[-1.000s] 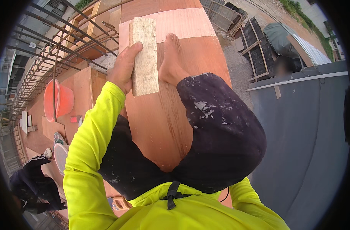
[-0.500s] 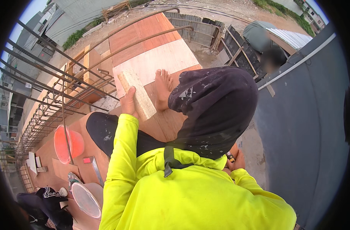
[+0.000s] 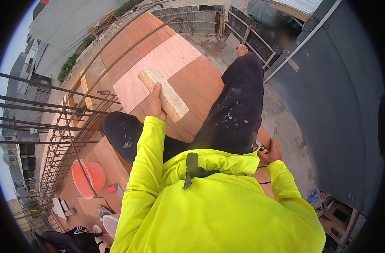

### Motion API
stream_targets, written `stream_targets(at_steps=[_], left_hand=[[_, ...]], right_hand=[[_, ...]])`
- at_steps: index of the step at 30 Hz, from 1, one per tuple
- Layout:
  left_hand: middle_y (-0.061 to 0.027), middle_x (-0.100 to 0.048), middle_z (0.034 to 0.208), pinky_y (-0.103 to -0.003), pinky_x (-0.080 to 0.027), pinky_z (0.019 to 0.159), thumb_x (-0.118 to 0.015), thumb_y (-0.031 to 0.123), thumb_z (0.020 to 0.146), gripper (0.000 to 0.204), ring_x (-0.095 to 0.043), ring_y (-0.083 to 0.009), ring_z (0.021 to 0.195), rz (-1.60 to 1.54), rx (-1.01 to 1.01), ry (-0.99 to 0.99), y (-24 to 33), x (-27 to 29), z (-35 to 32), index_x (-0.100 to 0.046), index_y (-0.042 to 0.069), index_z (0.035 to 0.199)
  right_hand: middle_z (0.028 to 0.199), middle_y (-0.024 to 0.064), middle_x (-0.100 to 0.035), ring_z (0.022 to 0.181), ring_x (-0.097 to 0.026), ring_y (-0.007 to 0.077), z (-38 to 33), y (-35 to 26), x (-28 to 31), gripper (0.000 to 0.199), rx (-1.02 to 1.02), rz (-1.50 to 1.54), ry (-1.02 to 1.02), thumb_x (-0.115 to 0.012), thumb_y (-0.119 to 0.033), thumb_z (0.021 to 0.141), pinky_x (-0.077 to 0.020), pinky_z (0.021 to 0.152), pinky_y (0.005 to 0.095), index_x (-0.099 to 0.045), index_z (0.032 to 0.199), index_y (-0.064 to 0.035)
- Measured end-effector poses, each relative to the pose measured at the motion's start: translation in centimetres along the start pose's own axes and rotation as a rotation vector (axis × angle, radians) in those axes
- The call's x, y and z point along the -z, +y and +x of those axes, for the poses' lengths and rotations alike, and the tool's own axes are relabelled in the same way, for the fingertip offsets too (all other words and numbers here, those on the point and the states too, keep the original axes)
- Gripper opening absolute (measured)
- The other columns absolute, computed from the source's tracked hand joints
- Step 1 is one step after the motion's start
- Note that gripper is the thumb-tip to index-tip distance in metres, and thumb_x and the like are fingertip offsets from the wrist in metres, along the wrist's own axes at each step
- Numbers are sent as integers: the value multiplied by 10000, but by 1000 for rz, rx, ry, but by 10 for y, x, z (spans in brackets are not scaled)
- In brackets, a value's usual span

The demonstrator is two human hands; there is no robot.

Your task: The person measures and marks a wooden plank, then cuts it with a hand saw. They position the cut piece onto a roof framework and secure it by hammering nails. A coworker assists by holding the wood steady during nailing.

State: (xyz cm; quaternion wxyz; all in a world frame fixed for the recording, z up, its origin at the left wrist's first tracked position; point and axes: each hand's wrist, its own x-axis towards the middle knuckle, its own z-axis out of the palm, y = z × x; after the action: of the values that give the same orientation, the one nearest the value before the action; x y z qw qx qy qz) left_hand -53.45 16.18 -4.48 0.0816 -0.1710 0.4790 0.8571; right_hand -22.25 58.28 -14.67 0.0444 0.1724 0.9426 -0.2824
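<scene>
My left hand (image 3: 156, 105) is closed round a pale, rough wooden block (image 3: 169, 96), held slanting above the plywood sheets (image 3: 197, 76). At my right hip, my right hand (image 3: 273, 152) is closed on a small yellow-and-black tool (image 3: 262, 147). Most of that tool is hidden, so its exact kind does not show. Between the hands are my legs in dark, paint-spotted trousers (image 3: 234, 109). The right leg stretches forward beside the plywood's right edge, with the bare foot (image 3: 242, 50) beyond it.
Rebar rods (image 3: 45, 109) stick out on the left. A red bucket (image 3: 89, 177) stands at lower left near a small red item (image 3: 113, 188). Another person's dark-clad legs (image 3: 78, 240) show below. A grey wall (image 3: 336, 97) rises on the right, with ground lying lower beside the platform.
My right leg has straightened; its foot has left the plywood and gone past the edge. The view has turned. Both hands keep their hold, the left one's block slightly farther right.
</scene>
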Motion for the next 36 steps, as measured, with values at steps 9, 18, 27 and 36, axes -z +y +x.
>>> stream_targets(at_steps=[9, 18, 27, 36], left_hand=[[-128, -631, 1246, -447, -531, 973, -815, 341, 867, 717, -642, -273, 1116, 309, 68, 70, -10, -55, 49, -482, -25, 1385], [-142, -673, 1115, -337, -558, 850, -828, 397, 829, 684, -673, -219, 970, 580, -18, 127, -49, -118, 113, -575, -78, 1252], [-190, -615, 1241, -435, -497, 988, -588, 316, 1014, 458, -614, -340, 1113, 1132, -294, -104, -58, -114, 217, -554, -16, 1328], [-227, -464, 1474, -518, -269, 1188, -713, 240, 824, 710, -380, -428, 1385, 1739, -781, -276, -72, -74, 295, -470, -30, 1434]], right_hand=[[1340, 238, -567, 1217, -561, 404, 90, -60, 46, 805, -4, -101, -134, -862, -290, 750, -458, 1058, 448, -504, 1406, 8], [1538, 290, -408, 1427, -426, 389, 264, -225, 25, 881, 558, 545, -185, -740, -411, 900, -362, 1171, 422, -335, 1535, 45], [1461, 306, -498, 1385, -480, 399, 379, -261, -42, 790, 118, 953, -132, -669, -402, 931, -383, 1137, 416, -399, 1517, 54], [1452, 287, -527, 1366, -500, 401, 485, -243, -122, 727, 11, 740, -307, -657, -460, 913, -378, 1145, 432, -490, 1497, -60]])
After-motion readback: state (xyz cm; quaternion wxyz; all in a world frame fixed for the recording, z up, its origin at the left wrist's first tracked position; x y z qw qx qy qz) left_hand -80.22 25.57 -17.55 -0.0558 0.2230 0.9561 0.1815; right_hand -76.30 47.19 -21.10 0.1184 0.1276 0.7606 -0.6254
